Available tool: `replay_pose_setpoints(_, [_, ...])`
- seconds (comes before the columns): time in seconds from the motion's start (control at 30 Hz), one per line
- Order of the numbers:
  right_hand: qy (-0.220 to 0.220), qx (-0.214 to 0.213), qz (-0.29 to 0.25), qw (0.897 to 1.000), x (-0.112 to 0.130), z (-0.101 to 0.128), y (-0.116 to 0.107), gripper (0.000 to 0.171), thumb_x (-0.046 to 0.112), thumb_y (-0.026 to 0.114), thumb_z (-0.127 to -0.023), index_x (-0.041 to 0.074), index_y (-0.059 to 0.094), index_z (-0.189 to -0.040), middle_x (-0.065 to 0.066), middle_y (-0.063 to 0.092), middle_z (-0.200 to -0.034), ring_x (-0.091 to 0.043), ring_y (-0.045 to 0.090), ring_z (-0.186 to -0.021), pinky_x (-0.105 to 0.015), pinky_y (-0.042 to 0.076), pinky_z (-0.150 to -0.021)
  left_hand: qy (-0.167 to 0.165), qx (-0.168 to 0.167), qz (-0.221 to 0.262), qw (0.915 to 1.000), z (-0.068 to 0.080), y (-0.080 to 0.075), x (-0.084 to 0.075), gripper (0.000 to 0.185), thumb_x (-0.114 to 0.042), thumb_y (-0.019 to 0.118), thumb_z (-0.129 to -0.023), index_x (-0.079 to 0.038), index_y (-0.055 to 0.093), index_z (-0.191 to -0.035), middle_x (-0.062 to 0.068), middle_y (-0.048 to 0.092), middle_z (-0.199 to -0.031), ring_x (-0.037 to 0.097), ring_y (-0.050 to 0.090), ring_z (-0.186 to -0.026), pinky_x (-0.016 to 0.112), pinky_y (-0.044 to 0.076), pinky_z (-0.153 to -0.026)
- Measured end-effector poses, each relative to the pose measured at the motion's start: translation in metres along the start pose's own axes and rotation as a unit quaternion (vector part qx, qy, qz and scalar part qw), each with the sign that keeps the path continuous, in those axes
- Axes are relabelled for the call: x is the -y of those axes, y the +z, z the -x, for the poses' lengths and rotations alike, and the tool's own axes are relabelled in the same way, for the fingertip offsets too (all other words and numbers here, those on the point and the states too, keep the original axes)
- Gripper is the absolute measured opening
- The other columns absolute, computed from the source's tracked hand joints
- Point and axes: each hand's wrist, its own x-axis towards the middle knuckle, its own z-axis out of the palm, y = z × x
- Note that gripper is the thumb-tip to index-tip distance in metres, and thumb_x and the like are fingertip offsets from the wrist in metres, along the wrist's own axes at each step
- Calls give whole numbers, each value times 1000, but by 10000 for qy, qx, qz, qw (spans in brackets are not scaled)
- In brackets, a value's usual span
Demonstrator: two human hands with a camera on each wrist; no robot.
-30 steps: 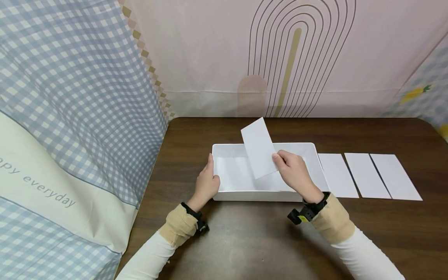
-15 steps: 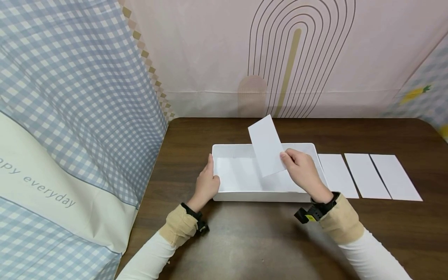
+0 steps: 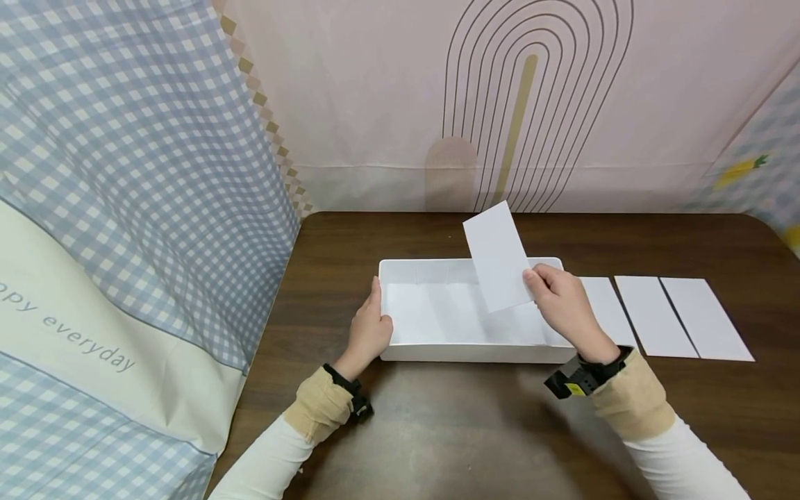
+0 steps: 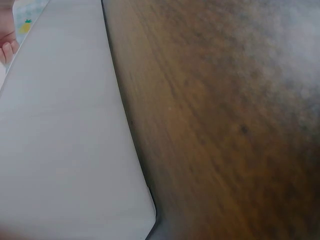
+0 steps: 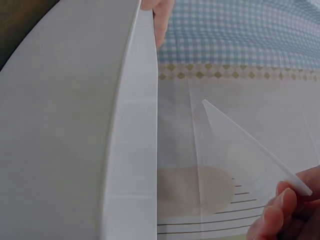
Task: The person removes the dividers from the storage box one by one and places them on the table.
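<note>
A long, shallow white box (image 3: 462, 353) stands on the table, its back wall marked by faint vertical lines. My left hand (image 3: 367, 328) holds the box's left end, thumb near the front corner and index finger pointing away along the side. Above the box's right half, my right hand (image 3: 565, 305) pinches a thin white rectangular panel (image 3: 496, 253) by its lower right edge, tilted and clear of the floor. The right wrist view shows this panel (image 5: 252, 142) nearly edge-on between thumb and fingers. In the left wrist view, the box's outer wall (image 4: 65, 125) fills the left side.
Three similar white panels lie flat to the right of the box: a near one (image 3: 609, 309) partly hidden by my right hand, a middle one (image 3: 656, 316) and an outer one (image 3: 707, 318). Behind the brown table (image 3: 437, 430) hangs a pink patterned cloth (image 3: 362, 104).
My right hand has moved rightward with the white panel, from over the box's middle to over its right half. The left hand and the box have stayed in place.
</note>
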Motion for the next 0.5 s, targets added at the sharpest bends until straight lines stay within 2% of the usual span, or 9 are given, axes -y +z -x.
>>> replay_pose_setpoints(0.13, [35, -53, 85, 9999, -3, 1, -6, 39, 27, 39, -93, 7, 39, -60, -2, 39, -49, -12, 32, -44, -26, 26, -44, -14, 19, -15, 10000, 1, -1, -1, 71, -1, 38, -79, -12, 9, -143, 12, 28, -143, 27, 51, -76, 33, 37, -68])
replay_pose_setpoints(0.23, [93, -51, 109, 9999, -5, 1, -10, 40, 28, 39, -93, 6, 40, -60, -2, 40, -50, -12, 33, -44, -27, 27, -43, -13, 16, -44, 10000, 1, -1, -1, 71, -1, 38, -80, -11, 9, -143, 12, 28, -143, 26, 50, -75, 33, 37, -68])
replay_pose_setpoints(0.5, [215, -62, 175, 9996, -10, 2, -20, 37, 29, 40, -93, 5, 46, -65, -2, 42, -53, -10, 37, -47, -26, 29, -44, -26, 23, -22, 10000, 0, -1, -1, 69, -1, 38, -80, -9, 10, -143, 12, 27, -143, 28, 52, -93, 35, 38, -74])
